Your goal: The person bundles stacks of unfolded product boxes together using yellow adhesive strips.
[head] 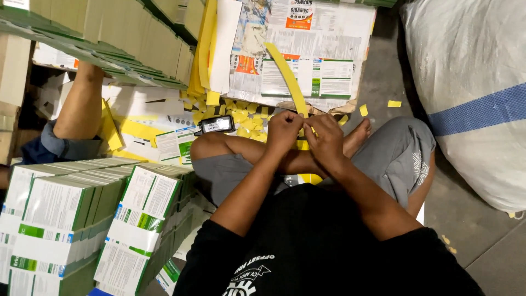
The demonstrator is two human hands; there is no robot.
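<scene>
Left of the hands: two stacks of flat green-and-white cartons (82,219). Left hand (283,131) and right hand (327,138), side by side, both pinch one yellow strip (286,74); its long axis rises away, leaning left. Beyond: scattered yellow scraps (241,116), uncountable.

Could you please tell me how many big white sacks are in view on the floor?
1. The white sack with a blue stripe lies at the right, beside the person's knee. Its top and right side run out of frame, so more could sit beyond the edge.
</scene>
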